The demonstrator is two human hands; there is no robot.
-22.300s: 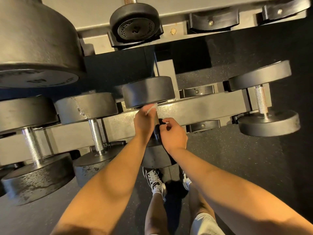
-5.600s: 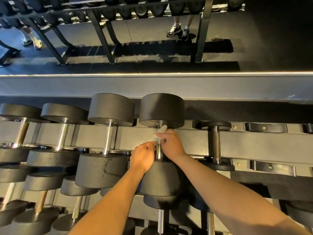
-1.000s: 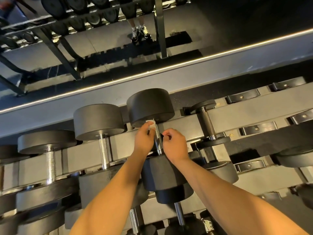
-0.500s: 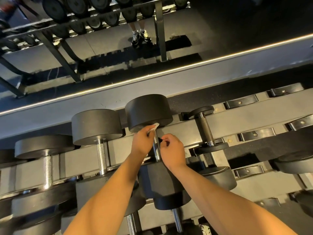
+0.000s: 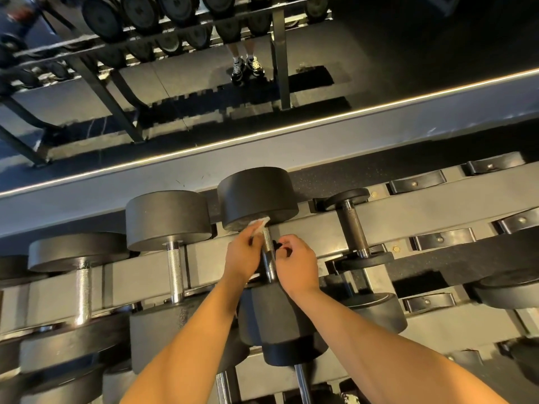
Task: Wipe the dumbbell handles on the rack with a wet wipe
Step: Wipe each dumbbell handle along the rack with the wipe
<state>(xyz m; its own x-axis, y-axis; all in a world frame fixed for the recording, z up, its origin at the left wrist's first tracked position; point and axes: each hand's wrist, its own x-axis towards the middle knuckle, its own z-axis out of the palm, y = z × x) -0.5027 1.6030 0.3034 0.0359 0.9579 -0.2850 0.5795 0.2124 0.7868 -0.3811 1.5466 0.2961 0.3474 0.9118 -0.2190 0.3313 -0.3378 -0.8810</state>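
A large black dumbbell (image 5: 258, 196) lies in the top row of the rack (image 5: 408, 211), its chrome handle (image 5: 267, 252) running between my hands. My left hand (image 5: 243, 256) pinches a white wet wipe (image 5: 259, 224) against the far end of the handle, just under the far weight head. My right hand (image 5: 296, 265) sits on the right side of the handle with curled fingers; nothing shows in its grip. The near head (image 5: 277, 319) lies below my wrists.
More dumbbells lie to the left (image 5: 169, 220) and a small dark-handled one to the right (image 5: 353, 225). Empty black cradles (image 5: 417, 185) line the rack's right part. Lower rows hold further weights. A mirror behind reflects another rack and a person's legs (image 5: 246, 65).
Over the last second my left hand has slid the wipe up the handle toward the far head. My right hand has stayed beside the handle.
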